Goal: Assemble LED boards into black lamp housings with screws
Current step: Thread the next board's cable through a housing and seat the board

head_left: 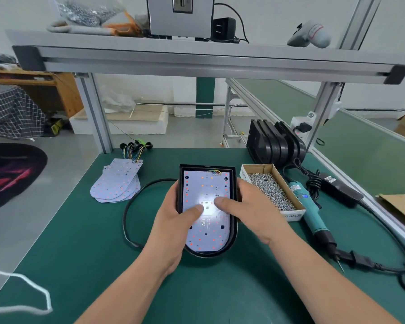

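Note:
A black lamp housing [233,239] lies flat in the middle of the green mat with a white LED board [206,183] seated inside it. My left hand [173,228] wraps the housing's left wall, its thumb pressing on the board's centre. My right hand [248,213] holds the right wall, thumb also down on the board. A cardboard box of screws [270,190] stands just right of the housing. Beyond it lies a teal electric screwdriver [311,216], tip toward me.
A stack of spare LED boards [117,183] with coloured wires lies at the left. Several black housings [274,141] stand on edge at the back right. A black cable [129,206] loops left of the housing; a power adapter [339,188] and cords lie right. An aluminium shelf [197,59] spans overhead.

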